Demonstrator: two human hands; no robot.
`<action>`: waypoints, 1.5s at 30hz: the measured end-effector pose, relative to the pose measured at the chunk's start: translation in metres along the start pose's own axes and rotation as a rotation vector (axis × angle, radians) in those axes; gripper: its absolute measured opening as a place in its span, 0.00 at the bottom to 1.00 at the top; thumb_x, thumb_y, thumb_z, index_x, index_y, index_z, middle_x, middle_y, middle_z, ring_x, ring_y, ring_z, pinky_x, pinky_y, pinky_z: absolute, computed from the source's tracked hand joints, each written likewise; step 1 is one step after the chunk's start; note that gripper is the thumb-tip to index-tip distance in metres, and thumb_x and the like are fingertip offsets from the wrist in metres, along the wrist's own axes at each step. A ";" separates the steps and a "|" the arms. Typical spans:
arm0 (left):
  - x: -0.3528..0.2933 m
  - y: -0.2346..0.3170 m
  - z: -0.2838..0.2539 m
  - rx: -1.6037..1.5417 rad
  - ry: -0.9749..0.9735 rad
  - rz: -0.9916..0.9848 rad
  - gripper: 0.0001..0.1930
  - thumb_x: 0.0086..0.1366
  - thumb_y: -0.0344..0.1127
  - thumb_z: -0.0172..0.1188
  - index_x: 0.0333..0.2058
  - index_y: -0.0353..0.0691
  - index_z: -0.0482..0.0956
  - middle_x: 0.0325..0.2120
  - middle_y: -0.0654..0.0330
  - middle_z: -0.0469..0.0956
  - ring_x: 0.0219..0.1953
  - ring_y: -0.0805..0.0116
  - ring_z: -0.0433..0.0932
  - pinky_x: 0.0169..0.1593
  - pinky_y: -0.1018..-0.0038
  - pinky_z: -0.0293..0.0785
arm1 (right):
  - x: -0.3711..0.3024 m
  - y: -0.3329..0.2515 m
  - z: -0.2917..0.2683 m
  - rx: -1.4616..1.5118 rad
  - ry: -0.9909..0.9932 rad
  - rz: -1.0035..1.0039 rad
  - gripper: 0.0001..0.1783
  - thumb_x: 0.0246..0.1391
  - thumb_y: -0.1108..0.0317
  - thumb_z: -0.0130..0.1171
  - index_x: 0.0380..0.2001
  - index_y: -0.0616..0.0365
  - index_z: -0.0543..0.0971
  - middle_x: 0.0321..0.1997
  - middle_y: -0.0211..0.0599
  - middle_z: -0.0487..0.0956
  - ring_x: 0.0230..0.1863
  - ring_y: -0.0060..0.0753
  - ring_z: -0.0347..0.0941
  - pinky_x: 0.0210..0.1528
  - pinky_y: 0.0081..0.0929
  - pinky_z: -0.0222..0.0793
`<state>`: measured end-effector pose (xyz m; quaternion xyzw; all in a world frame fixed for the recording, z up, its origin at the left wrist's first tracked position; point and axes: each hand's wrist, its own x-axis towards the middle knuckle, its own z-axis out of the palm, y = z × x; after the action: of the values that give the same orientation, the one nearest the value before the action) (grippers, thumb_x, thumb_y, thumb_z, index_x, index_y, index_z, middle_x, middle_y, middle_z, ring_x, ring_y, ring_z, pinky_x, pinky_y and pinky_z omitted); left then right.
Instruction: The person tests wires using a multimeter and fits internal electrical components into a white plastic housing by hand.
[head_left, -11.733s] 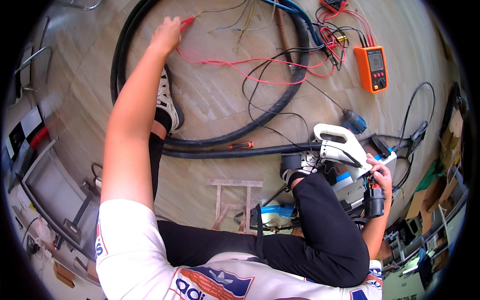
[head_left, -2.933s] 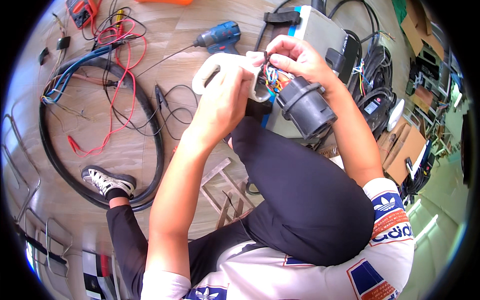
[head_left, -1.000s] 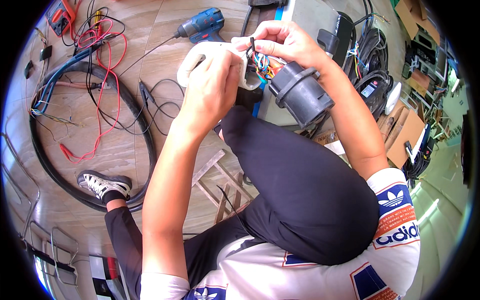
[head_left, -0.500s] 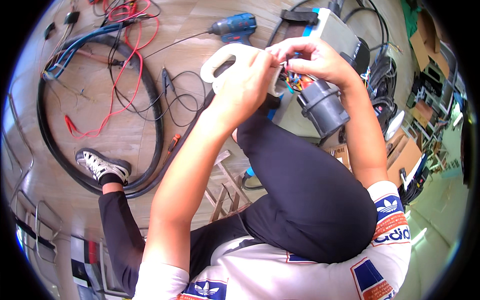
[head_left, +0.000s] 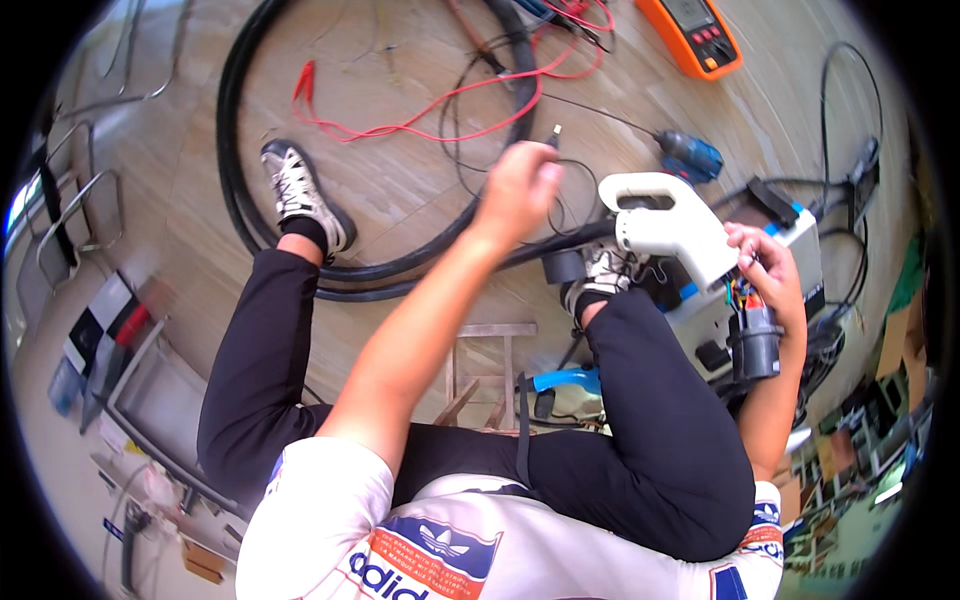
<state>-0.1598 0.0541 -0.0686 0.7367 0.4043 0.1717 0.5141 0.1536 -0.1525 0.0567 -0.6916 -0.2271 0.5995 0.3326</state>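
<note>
A white charging gun (head_left: 672, 232) with a loop handle hangs over the floor near my right knee, its thick black cable running off to the left. Colored wires (head_left: 742, 298) come out of its open end and lead to a black round connector (head_left: 755, 345), which sits apart from the housing. My right hand (head_left: 768, 265) is closed at that open end, pinching wires against the rim; the fingertips partly hide them. My left hand (head_left: 520, 195) is off the gun, empty as far as shows, fingers loosely bent and apart, beside a black test clip (head_left: 555, 137).
Red test leads (head_left: 420, 125) and a coiled black cable (head_left: 232, 150) lie on the floor. An orange multimeter (head_left: 695, 40) and a blue power drill (head_left: 690, 157) lie farther off. A small wooden stool (head_left: 490, 330) stands between my legs; a grey box (head_left: 795, 250) is at right.
My left hand has let go of the white charging gun and moved left toward the black test clip. My right hand stays at the wires. The view has swung, bringing the multimeter in.
</note>
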 end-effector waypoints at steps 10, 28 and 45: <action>0.056 -0.210 -0.281 0.837 0.558 -0.326 0.23 0.60 0.49 0.67 0.44 0.35 0.78 0.38 0.48 0.80 0.44 0.51 0.78 0.52 0.59 0.73 | 0.007 0.003 0.007 0.078 -0.015 0.043 0.11 0.55 0.66 0.62 0.26 0.55 0.70 0.51 0.38 0.77 0.72 0.48 0.61 0.70 0.41 0.51; 0.018 -0.019 0.028 0.794 -0.409 -0.361 0.29 0.59 0.56 0.68 0.42 0.33 0.74 0.32 0.45 0.84 0.38 0.44 0.85 0.42 0.57 0.83 | 0.003 0.011 0.003 0.155 0.008 0.016 0.07 0.56 0.72 0.61 0.26 0.58 0.73 0.54 0.39 0.79 0.73 0.46 0.61 0.71 0.40 0.54; -0.006 0.072 0.065 0.112 -0.372 0.268 0.16 0.66 0.42 0.63 0.35 0.34 0.73 0.26 0.44 0.78 0.27 0.40 0.79 0.32 0.55 0.75 | 0.004 0.029 -0.007 0.268 -0.055 -0.004 0.04 0.57 0.73 0.63 0.34 0.60 0.78 0.58 0.40 0.79 0.65 0.31 0.69 0.64 0.31 0.65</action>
<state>-0.0898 -0.0012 -0.0299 0.8301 0.2102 0.0770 0.5107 0.1588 -0.1710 0.0333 -0.6238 -0.1553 0.6424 0.4172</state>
